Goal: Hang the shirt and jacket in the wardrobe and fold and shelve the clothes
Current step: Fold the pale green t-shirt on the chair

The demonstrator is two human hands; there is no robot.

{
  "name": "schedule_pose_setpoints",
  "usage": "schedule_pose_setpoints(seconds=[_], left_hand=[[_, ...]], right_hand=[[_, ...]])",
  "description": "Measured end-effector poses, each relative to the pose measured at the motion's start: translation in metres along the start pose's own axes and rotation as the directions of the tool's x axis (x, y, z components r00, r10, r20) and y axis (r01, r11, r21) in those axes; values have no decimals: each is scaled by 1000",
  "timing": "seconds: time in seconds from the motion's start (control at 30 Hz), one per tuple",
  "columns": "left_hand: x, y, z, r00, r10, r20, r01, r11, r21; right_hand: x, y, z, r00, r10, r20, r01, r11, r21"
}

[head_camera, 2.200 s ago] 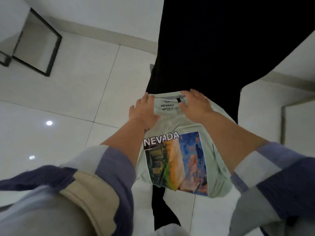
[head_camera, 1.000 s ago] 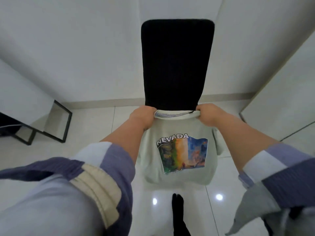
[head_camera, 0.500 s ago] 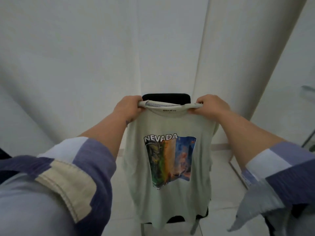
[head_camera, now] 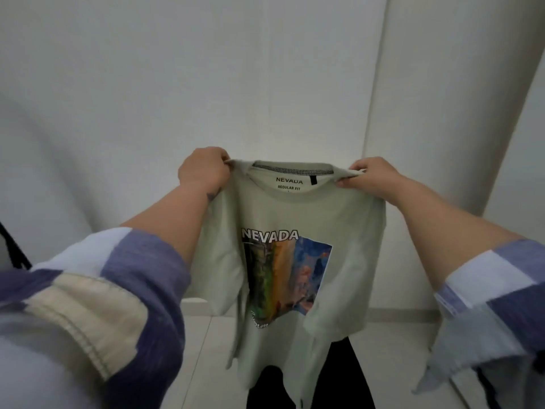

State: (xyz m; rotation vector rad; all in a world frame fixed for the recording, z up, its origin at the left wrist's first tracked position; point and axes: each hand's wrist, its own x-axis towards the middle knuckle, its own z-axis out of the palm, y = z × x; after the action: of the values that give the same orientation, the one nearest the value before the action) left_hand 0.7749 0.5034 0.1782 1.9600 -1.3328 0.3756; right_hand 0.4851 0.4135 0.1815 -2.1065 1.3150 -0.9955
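A pale green T-shirt (head_camera: 339, 261) with a colourful NEVADA print hangs in the air in front of me, front side facing me. My left hand (head_camera: 203, 169) grips its left shoulder seam beside the collar. My right hand (head_camera: 371, 175) pinches the right shoulder seam. The shirt hangs full length, slightly creased down the middle. Its hem reaches the black chair (head_camera: 336, 379) below. No wardrobe, shelf or jacket is in view.
A white wall (head_camera: 177, 84) fills the background, with a white column or panel edge (head_camera: 442, 98) at the right. White tiled floor (head_camera: 206, 349) shows below. A black frame piece (head_camera: 11, 249) pokes in at the far left edge.
Both hands have lifted the T-shirt off the black chair and raised it higher; it now hangs unfolded, and my hands are spread wider at the shoulders. My view has tilted up toward the wall.
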Motion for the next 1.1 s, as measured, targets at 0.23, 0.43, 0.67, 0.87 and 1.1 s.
schedule_pose_setpoints(seconds=[0.23,0.43,0.67,0.87,1.1], left_hand=[[3,-5,-15,999,-48,-22,41,967,-251],[2,1,-27,996,-88,19,90,979,-181],[-4,0,-19,981,-162,107,187,935,-300],[-10,8,-12,988,-104,114,138,926,-352],[-21,6,-2,992,-18,121,46,971,-235]], right_hand=[[5,-18,-8,985,133,106,-148,976,159],[5,-15,-3,1000,8,-28,-8,1000,4],[2,-6,-3,974,-31,-225,5,993,-115],[-1,-9,-7,958,35,-284,-95,975,-201],[-8,-6,-5,952,73,-297,-138,969,-203]])
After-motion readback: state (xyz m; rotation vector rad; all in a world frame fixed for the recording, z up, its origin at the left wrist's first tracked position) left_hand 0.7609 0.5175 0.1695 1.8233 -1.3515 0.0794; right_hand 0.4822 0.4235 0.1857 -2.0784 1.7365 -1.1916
